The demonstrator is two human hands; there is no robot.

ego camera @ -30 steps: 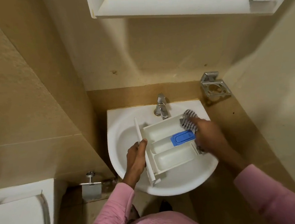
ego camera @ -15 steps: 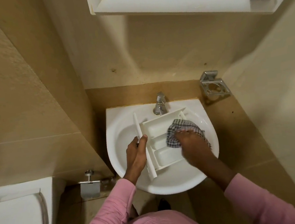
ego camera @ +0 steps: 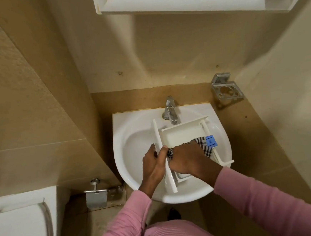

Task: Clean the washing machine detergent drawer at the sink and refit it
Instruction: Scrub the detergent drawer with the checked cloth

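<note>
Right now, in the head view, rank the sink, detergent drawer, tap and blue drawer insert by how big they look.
1. sink
2. detergent drawer
3. tap and blue insert: not ranked, since the checked cloth hides part of the insert; the visible piece looks smaller than the tap.

The right hand (ego camera: 187,160) covers the middle compartments of the drawer (ego camera: 185,132) and most of the checked cloth (ego camera: 202,142) it grips — only its ends poke out on either side. The cloth hides part of the blue insert (ego camera: 211,141), whose marking is too small to read. The left hand (ego camera: 153,164) tucks its fingertips out of sight at the front panel (ego camera: 159,136). The drawer blocks the drain of the sink (ego camera: 134,138). Picture edges cut off the cabinet (ego camera: 188,1) and the toilet (ego camera: 20,227).
</note>
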